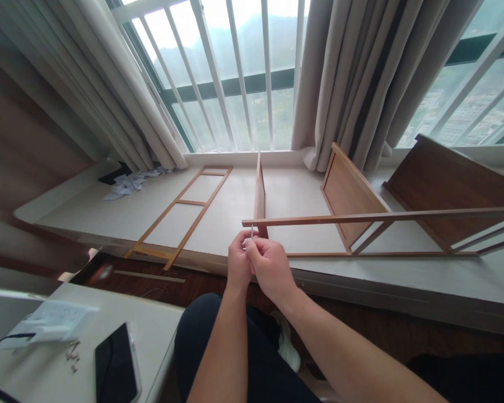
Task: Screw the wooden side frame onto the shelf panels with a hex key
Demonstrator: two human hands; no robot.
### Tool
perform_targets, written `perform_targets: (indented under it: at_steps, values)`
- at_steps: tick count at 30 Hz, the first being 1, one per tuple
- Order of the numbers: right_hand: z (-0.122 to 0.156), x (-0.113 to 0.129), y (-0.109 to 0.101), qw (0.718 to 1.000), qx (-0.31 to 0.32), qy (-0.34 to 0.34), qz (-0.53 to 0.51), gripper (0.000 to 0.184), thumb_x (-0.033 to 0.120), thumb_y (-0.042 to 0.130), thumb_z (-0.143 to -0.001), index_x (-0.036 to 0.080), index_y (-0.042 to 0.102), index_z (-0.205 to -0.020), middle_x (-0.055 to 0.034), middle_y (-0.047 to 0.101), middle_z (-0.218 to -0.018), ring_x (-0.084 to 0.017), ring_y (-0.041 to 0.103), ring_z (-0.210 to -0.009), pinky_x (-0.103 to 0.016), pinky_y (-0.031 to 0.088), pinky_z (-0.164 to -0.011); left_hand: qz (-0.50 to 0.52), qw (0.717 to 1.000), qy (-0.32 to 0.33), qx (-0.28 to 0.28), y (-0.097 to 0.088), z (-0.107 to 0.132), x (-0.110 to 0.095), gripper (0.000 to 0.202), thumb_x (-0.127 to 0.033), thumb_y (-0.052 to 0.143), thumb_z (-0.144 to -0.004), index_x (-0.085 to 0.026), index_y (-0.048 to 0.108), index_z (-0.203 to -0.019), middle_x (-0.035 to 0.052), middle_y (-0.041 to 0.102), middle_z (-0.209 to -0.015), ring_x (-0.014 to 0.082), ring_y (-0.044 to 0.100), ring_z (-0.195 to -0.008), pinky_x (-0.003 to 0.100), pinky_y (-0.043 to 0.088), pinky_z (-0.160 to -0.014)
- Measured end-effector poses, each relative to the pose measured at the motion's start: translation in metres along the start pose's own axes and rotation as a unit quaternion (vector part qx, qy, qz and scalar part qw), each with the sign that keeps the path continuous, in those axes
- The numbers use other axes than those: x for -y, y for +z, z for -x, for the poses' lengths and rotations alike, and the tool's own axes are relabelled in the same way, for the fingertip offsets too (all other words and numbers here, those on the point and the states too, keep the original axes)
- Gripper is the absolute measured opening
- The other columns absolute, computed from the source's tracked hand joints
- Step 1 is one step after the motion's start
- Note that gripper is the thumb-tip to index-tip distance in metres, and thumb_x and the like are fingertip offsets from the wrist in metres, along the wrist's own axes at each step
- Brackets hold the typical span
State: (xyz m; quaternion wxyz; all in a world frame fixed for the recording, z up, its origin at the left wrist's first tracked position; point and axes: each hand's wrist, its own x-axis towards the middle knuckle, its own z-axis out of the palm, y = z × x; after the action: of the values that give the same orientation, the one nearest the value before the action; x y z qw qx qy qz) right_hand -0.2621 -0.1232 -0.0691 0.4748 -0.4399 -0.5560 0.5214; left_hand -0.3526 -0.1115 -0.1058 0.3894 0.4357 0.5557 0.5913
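Observation:
My left hand (237, 263) and my right hand (269, 267) meet in front of me, fingers pinched together around a small thin metal piece (252, 230), likely a screw or key, its tip sticking up. They hover just before the near end of a long wooden rail (361, 217) belonging to a partly assembled wooden frame (348, 193) lying on the window platform (218, 218). A narrow upright board (259, 193) stands right behind my hands.
A flat ladder-like wooden frame (180, 215) lies left on the platform, a loose slat (149, 276) below it. A dark panel (441, 184) leans at right. Crumpled paper (130, 183) sits far left. On the white table: phone (116, 364), power strip (50, 324), small screws (73, 354).

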Motion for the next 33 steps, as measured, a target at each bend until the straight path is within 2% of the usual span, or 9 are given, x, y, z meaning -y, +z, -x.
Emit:
perform_targets:
  at_steps: [2, 5, 7, 9, 12, 15, 20, 28, 33]
  values:
    - [0.004, 0.0, -0.001, 0.998, 0.008, -0.023, 0.062, 0.046, 0.04, 0.054, -0.093, 0.022, 0.042, -0.052, 0.0032, 0.046, -0.048, -0.012, 0.041, -0.049, -0.027, 0.027, -0.051, -0.005, 1.0, -0.016, 0.01, -0.001, -0.001, 0.002, 0.026, -0.041, 0.071, -0.079, -0.017, 0.068, -0.091, -0.0021, 0.062, -0.066, 0.0122, 0.055, -0.057, 0.022, 0.042, -0.054]
    - [0.017, -0.014, -0.006, 0.997, 0.058, -0.031, 0.04, 0.043, 0.039, 0.052, -0.096, 0.021, 0.05, -0.057, 0.0032, 0.05, -0.051, -0.012, 0.044, -0.052, -0.027, 0.031, -0.054, -0.021, 0.998, -0.05, 0.033, -0.006, -0.006, 0.008, 0.03, -0.044, 0.071, -0.081, -0.018, 0.069, -0.094, -0.0042, 0.057, -0.059, 0.0103, 0.048, -0.048, 0.022, 0.035, -0.047]
    - [0.029, -0.037, -0.011, 0.997, 0.07, 0.0, -0.011, 0.041, 0.044, 0.05, -0.099, 0.021, 0.059, -0.067, 0.0042, 0.051, -0.052, -0.012, 0.046, -0.052, -0.025, 0.034, -0.056, -0.058, 0.996, -0.058, 0.04, -0.01, -0.01, 0.014, 0.028, -0.042, 0.068, -0.084, -0.018, 0.071, -0.097, -0.0031, 0.058, -0.06, 0.0114, 0.049, -0.048, 0.022, 0.035, -0.047]
    - [0.039, -0.07, -0.014, 0.995, 0.062, 0.063, -0.047, 0.044, 0.053, 0.049, -0.099, 0.021, 0.058, -0.071, 0.006, 0.048, -0.05, -0.011, 0.041, -0.047, -0.024, 0.03, -0.05, -0.127, 0.989, -0.053, 0.046, -0.015, -0.013, 0.021, 0.024, -0.037, 0.064, -0.086, -0.019, 0.073, -0.098, -0.0007, 0.063, -0.062, 0.0136, 0.055, -0.052, 0.023, 0.038, -0.05]
    - [0.045, -0.119, -0.017, 0.987, 0.046, 0.138, -0.075, 0.05, 0.062, 0.053, -0.093, 0.021, 0.054, -0.065, 0.0068, 0.045, -0.046, -0.009, 0.036, -0.042, -0.023, 0.025, -0.044, -0.213, 0.974, -0.044, 0.068, -0.018, -0.014, 0.033, 0.022, -0.029, 0.061, -0.087, -0.021, 0.075, -0.103, 0.0045, 0.074, -0.082, 0.0141, 0.061, -0.055, 0.025, 0.045, -0.057]
    - [0.042, -0.149, -0.014, 0.981, 0.042, 0.168, -0.086, 0.052, 0.066, 0.053, -0.09, 0.021, 0.052, -0.064, 0.0071, 0.044, -0.044, -0.009, 0.033, -0.038, -0.023, 0.023, -0.041, -0.255, 0.961, -0.056, 0.087, -0.018, -0.012, 0.047, 0.026, -0.024, 0.06, -0.087, -0.022, 0.074, -0.109, 0.0087, 0.077, -0.109, 0.0125, 0.061, -0.053, 0.027, 0.048, -0.06]
    - [0.027, -0.164, -0.008, 0.974, 0.044, 0.198, -0.104, 0.052, 0.069, 0.053, -0.086, 0.021, 0.052, -0.066, 0.0081, 0.044, -0.042, -0.008, 0.03, -0.034, -0.022, 0.02, -0.039, -0.313, 0.937, -0.097, 0.123, -0.021, -0.012, 0.061, 0.024, -0.026, 0.06, -0.088, -0.02, 0.077, -0.104, 0.0102, 0.078, -0.101, 0.0163, 0.063, -0.057, 0.028, 0.048, -0.061]
    - [0.013, -0.185, -0.006, 0.968, 0.058, 0.222, -0.102, 0.048, 0.061, 0.055, -0.088, 0.021, 0.052, -0.062, 0.0062, 0.045, -0.04, -0.008, 0.033, -0.033, -0.023, 0.022, -0.039, -0.372, 0.911, -0.112, 0.141, -0.024, -0.018, 0.062, 0.033, -0.027, 0.056, -0.094, -0.017, 0.075, -0.118, 0.0131, 0.074, -0.125, 0.0219, 0.07, -0.099, 0.031, 0.05, -0.093]
    - [0.014, -0.19, -0.005, 0.971, 0.052, 0.213, -0.098, 0.047, 0.061, 0.054, -0.09, 0.021, 0.053, -0.064, 0.0062, 0.045, -0.041, -0.008, 0.033, -0.035, -0.024, 0.023, -0.042, -0.397, 0.897, -0.116, 0.156, -0.024, -0.02, 0.064, 0.031, -0.028, 0.056, -0.095, -0.016, 0.077, -0.115, 0.0135, 0.075, -0.123, 0.0244, 0.069, -0.109, 0.032, 0.049, -0.099]
